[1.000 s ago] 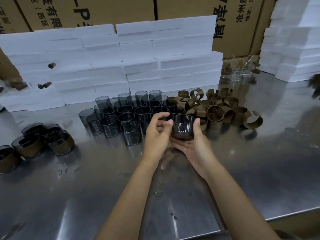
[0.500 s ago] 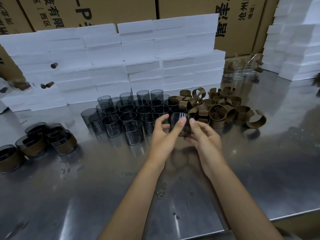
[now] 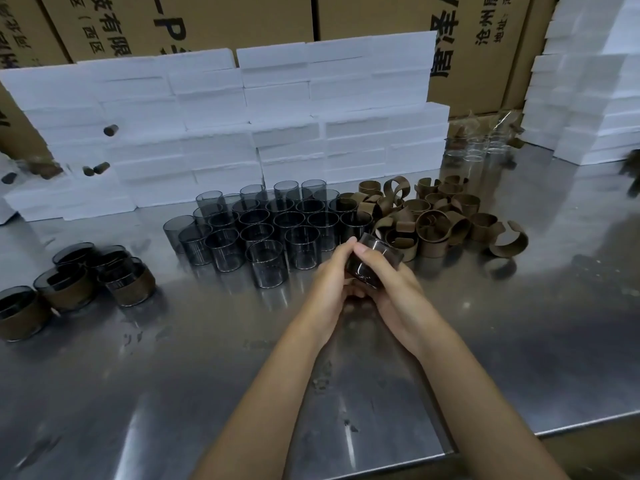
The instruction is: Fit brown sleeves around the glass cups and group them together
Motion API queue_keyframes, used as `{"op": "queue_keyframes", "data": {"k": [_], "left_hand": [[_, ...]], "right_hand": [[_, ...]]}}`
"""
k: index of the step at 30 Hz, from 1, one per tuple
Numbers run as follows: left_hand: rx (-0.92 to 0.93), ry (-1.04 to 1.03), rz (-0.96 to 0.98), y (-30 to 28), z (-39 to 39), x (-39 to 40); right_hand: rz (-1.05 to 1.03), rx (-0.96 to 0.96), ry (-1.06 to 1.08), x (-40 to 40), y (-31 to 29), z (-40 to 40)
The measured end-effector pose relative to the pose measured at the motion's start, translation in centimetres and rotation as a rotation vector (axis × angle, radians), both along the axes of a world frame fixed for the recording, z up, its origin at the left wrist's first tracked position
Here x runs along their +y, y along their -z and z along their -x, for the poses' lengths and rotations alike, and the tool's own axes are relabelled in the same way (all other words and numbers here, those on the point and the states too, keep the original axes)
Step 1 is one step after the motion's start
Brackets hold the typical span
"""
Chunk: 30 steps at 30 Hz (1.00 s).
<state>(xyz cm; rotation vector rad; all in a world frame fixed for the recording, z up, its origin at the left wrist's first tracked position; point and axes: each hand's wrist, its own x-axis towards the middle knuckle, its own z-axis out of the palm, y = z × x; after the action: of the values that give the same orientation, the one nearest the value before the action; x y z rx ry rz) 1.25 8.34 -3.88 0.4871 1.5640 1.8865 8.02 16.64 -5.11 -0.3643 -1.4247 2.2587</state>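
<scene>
Both hands hold one dark smoked glass cup (image 3: 377, 258) above the steel table, tilted with its mouth away from me. My left hand (image 3: 329, 282) clasps its left side, and my right hand (image 3: 388, 289) wraps its right side with the thumb over the glass. I cannot tell whether a sleeve is on it. Behind the hands stands a cluster of bare glass cups (image 3: 270, 230). A heap of curled brown sleeves (image 3: 440, 220) lies to the right of them. Several sleeved cups (image 3: 72, 285) are grouped at the far left.
White foam blocks (image 3: 242, 126) are stacked along the back, with cardboard boxes (image 3: 180, 22) behind them. More foam (image 3: 588, 98) rises at the right. Clear glasses (image 3: 474, 150) stand at the back right. The table's front edge (image 3: 519, 438) runs near my forearms.
The hands have drawn the cup a little nearer and lower and closed more tightly around it. The cup has tipped, and the camera view has shifted slightly.
</scene>
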Motion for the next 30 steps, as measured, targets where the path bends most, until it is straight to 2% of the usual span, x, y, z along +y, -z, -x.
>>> {"op": "queue_keyframes", "data": {"k": [2,5,8,11,14,19,22,26,30], "left_hand": [[0.023,-0.022,0.068,0.2,0.1,-0.1],[0.133,-0.053,0.067,0.3,0.2,-0.1],[0.24,-0.158,0.04,0.4,0.5,-0.1],[0.269,-0.271,0.045,0.8,1.0,0.0],[0.334,-0.384,0.032,1.0,1.3,0.1],[0.38,-0.451,0.054,1.1,1.6,0.0],[0.364,-0.364,0.059,0.5,1.1,-0.4],[0.314,-0.286,0.039,-0.3,0.4,-0.5],[0.261,-0.28,0.013,-0.6,0.5,-0.8]], "right_hand": [[-0.007,0.002,0.013,0.0,0.0,0.0],[-0.079,0.001,0.068,-0.2,0.0,0.1],[-0.163,-0.068,0.116,-0.3,0.1,0.3],[-0.305,-0.173,0.112,-0.4,0.4,0.4],[-0.36,-0.2,0.111,-0.4,0.7,0.4],[-0.362,-0.182,0.132,-0.2,1.1,0.7],[-0.265,-0.101,0.164,-0.2,1.0,0.6],[-0.281,-0.091,0.281,0.4,0.6,0.4],[-0.103,-0.082,0.28,0.6,0.0,0.2]]}}
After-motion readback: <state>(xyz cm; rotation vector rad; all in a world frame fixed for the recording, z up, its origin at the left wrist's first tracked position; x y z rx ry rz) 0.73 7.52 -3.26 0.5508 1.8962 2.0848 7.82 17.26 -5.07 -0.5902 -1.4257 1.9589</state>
